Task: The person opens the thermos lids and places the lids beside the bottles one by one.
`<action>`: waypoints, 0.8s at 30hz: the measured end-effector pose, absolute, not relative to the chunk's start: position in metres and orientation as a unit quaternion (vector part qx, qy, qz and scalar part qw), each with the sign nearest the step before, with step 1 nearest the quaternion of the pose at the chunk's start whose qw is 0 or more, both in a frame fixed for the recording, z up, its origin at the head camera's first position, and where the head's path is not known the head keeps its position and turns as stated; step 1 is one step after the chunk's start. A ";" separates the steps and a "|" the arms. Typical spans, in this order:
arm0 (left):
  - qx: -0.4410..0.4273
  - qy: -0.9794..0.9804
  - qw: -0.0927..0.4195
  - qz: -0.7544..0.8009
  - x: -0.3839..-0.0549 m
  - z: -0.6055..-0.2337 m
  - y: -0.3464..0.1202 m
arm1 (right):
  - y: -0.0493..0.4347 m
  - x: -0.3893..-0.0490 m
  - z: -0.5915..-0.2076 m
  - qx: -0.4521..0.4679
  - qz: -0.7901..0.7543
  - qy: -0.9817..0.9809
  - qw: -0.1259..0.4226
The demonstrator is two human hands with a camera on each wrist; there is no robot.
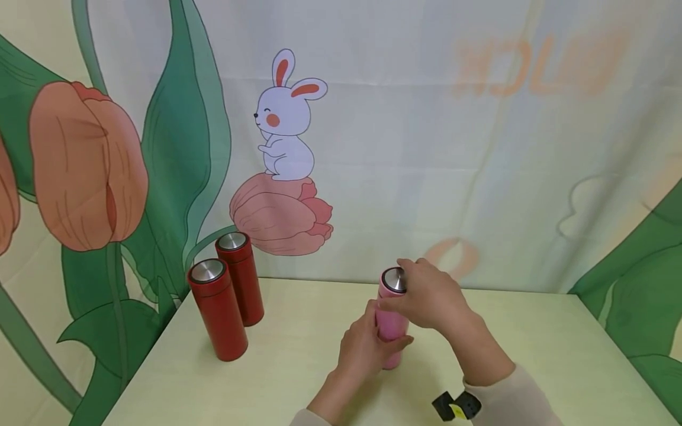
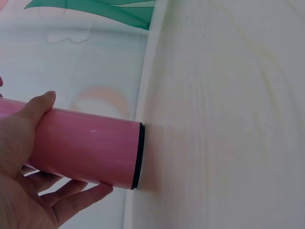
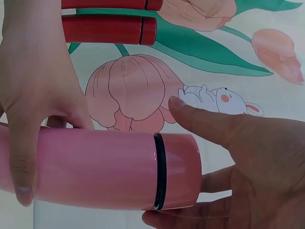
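In the head view a pink thermos flask with a silver-topped lid stands roughly upright, its base close over the table. My left hand grips the body, thumb on one side and fingers on the other. Around the lid is my right hand. In the right wrist view its thumb is straight and apart from the pink lid, while its other fingers lie behind and below it. A dark ring separates lid from body. The left wrist view shows the flask's black base rim.
Two red thermos flasks, one nearer and one farther back, stand upright on the left of the pale table. A printed curtain with tulips and a rabbit hangs behind the table's back edge.
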State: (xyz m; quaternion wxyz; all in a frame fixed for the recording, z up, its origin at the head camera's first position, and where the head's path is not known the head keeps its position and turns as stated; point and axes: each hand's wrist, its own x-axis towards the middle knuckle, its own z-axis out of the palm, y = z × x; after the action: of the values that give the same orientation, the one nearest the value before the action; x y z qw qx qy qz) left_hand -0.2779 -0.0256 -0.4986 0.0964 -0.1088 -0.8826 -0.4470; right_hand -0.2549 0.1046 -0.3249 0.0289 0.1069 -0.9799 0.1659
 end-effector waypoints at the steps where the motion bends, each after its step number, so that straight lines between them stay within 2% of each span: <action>1: -0.109 -0.883 0.098 -0.445 -0.278 -0.499 -0.026 | 0.103 -0.254 -0.326 0.102 0.160 -0.981 0.035; 14: -0.098 -0.891 0.108 -0.431 -0.277 -0.500 -0.026 | 0.092 -0.256 -0.338 0.088 0.143 -0.982 0.091; 24: -0.103 -0.892 0.108 -0.427 -0.278 -0.498 -0.025 | 0.094 -0.257 -0.334 0.116 0.145 -0.979 0.088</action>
State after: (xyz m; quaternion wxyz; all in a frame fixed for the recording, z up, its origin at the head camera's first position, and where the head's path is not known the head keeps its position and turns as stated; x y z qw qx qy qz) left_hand -0.2779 -0.0250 -0.4980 0.1078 -0.1028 -0.8918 -0.4272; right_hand -0.2571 0.0943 -0.3335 0.0879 0.1164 -0.9786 0.1453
